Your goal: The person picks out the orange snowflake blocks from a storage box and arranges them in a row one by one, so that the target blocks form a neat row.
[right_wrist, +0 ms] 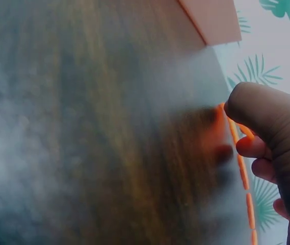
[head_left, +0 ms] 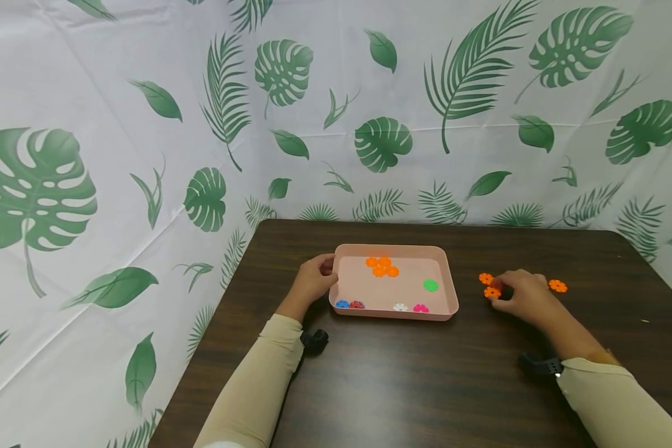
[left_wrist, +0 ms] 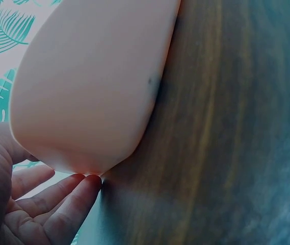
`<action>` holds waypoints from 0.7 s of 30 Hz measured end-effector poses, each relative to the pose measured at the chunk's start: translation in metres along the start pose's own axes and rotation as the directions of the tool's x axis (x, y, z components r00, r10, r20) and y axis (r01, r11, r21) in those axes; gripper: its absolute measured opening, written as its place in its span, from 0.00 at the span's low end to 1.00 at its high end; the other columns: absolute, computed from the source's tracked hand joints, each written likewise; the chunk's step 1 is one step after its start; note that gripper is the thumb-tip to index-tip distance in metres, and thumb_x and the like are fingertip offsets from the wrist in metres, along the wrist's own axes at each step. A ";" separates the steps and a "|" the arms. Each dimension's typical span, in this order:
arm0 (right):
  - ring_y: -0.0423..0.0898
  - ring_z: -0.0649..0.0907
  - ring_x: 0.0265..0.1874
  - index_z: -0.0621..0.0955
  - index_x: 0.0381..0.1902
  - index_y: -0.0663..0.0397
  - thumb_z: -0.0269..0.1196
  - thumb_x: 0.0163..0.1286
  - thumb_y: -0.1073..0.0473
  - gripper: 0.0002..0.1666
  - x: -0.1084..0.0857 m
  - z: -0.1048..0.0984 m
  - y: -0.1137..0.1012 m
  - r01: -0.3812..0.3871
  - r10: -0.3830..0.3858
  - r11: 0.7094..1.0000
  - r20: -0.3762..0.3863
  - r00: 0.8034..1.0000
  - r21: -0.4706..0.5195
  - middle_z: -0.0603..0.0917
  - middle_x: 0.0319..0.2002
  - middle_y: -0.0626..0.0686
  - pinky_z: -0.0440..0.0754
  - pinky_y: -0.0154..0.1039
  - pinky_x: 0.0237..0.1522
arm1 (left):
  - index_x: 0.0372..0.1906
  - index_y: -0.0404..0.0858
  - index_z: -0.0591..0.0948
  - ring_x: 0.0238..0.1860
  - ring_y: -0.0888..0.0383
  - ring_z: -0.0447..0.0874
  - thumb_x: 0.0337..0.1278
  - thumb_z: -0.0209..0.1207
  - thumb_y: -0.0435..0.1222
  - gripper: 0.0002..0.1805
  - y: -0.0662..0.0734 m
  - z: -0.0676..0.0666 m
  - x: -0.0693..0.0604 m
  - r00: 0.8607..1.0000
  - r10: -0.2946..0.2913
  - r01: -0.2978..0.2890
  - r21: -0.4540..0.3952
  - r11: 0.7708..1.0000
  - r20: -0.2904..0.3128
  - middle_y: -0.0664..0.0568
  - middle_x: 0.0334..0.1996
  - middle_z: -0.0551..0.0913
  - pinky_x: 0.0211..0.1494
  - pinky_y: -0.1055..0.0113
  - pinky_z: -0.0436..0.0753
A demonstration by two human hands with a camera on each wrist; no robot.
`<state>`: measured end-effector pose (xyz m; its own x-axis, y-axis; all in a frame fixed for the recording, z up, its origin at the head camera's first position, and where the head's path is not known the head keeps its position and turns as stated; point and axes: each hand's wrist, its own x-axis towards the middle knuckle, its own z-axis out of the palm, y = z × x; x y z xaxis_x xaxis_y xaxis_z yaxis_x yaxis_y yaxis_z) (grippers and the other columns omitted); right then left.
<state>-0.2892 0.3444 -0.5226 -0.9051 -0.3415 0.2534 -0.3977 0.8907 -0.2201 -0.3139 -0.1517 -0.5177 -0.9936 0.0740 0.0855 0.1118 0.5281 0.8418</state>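
Currently, the left hand (head_left: 313, 278) pinches the tray (head_left: 403, 291) by its left edge; nearer the right edge of the worktop (head_left: 392, 379), the right hand (head_left: 523, 296) pinches an orange disc (head_left: 495, 284).

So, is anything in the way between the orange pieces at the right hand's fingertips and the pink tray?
Only the raised right wall of the pink tray. Nothing else visible stands between it and those orange pieces. The left hand is at the tray's opposite end.
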 end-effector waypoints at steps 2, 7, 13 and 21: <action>0.57 0.82 0.40 0.87 0.42 0.59 0.76 0.57 0.53 0.19 -0.001 0.001 0.001 0.007 -0.007 1.000 -0.011 1.000 -0.008 0.86 0.36 0.53 0.66 0.56 0.38 | 0.68 0.39 0.79 0.51 0.49 0.86 0.58 0.64 0.34 0.30 0.001 0.000 0.000 1.000 -0.004 0.004 -0.004 1.000 0.001 0.45 0.53 0.86 0.55 0.53 0.86; 0.56 0.81 0.40 0.87 0.41 0.56 0.77 0.57 0.52 0.18 -0.002 0.002 0.001 0.014 -0.014 1.000 -0.029 0.999 -0.023 0.85 0.36 0.50 0.65 0.56 0.39 | 0.69 0.38 0.79 0.51 0.48 0.85 0.59 0.64 0.34 0.30 0.002 0.001 -0.001 1.000 -0.014 0.014 -0.008 1.000 0.002 0.45 0.54 0.86 0.56 0.52 0.86; 0.57 0.81 0.41 0.87 0.41 0.56 0.78 0.57 0.50 0.20 -0.003 0.000 -0.001 -0.009 0.009 1.000 -0.011 1.000 -0.022 0.85 0.37 0.51 0.65 0.59 0.40 | 0.68 0.38 0.79 0.51 0.49 0.85 0.59 0.64 0.34 0.30 0.002 0.000 -0.001 1.000 -0.013 0.013 0.004 1.000 0.001 0.45 0.54 0.86 0.57 0.52 0.85; 0.59 0.81 0.43 0.87 0.44 0.58 0.78 0.57 0.47 0.24 -0.004 -0.002 -0.002 -0.023 0.023 1.000 0.005 1.000 -0.020 0.86 0.40 0.54 0.66 0.60 0.41 | 0.68 0.38 0.79 0.51 0.48 0.86 0.59 0.64 0.34 0.30 0.002 0.000 -0.001 1.000 0.001 -0.001 -0.002 1.000 0.001 0.45 0.54 0.86 0.56 0.52 0.86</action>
<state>-0.2848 0.3443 -0.5210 -0.9148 -0.3221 0.2436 -0.3735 0.9042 -0.2073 -0.3129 -0.1512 -0.5163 -0.9934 0.0757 0.0862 0.1132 0.5266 0.8426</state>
